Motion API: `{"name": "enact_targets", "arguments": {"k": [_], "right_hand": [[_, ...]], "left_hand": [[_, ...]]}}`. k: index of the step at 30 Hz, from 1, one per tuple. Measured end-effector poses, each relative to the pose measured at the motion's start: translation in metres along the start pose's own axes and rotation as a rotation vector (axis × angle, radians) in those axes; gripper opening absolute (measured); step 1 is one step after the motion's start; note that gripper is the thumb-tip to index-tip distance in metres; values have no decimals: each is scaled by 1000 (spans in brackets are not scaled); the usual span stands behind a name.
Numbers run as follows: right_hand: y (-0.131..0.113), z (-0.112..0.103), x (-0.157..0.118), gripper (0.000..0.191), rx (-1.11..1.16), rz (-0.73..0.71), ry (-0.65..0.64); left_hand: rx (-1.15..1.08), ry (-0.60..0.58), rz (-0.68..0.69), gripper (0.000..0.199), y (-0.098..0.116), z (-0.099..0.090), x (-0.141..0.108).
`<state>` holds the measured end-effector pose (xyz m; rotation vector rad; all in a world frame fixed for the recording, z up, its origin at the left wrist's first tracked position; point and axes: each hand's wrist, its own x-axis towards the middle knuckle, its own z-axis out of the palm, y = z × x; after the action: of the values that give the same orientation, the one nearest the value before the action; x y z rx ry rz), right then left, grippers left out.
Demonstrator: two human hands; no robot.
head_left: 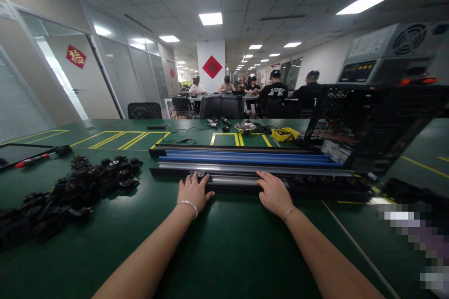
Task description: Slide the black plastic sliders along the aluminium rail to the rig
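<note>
Left hand [193, 192] spread on front rail [233, 181]; right hand [274, 193] apart from it, fingertips on same rail, grip unclear. Uneven push could skew rail, knocking PC case [372, 135] beyond right hand.

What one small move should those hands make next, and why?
Perhaps lift the left hand toward the heap of small, irregular black parts for one piece: that hand and the right hand rest on a long black rail with a shiny metal strip, which looks bare between them, while dark pieces seem to line its right end.
</note>
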<state>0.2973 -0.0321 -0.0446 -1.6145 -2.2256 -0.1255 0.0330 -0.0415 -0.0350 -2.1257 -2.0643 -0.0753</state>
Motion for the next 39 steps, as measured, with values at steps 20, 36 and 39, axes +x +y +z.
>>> {"name": "enact_targets", "arguments": {"k": [20, 36, 39], "right_hand": [[0, 0, 0, 38, -7, 0, 8], [-1, -3, -1, 37, -10, 15, -9], [-1, -3, -1, 37, -7, 13, -15]], "left_hand": [[-37, -30, -62, 63, -26, 6, 3], [-162, -56, -416, 68, -110, 24, 4], [-189, -151, -556, 67, -140, 23, 1]]}}
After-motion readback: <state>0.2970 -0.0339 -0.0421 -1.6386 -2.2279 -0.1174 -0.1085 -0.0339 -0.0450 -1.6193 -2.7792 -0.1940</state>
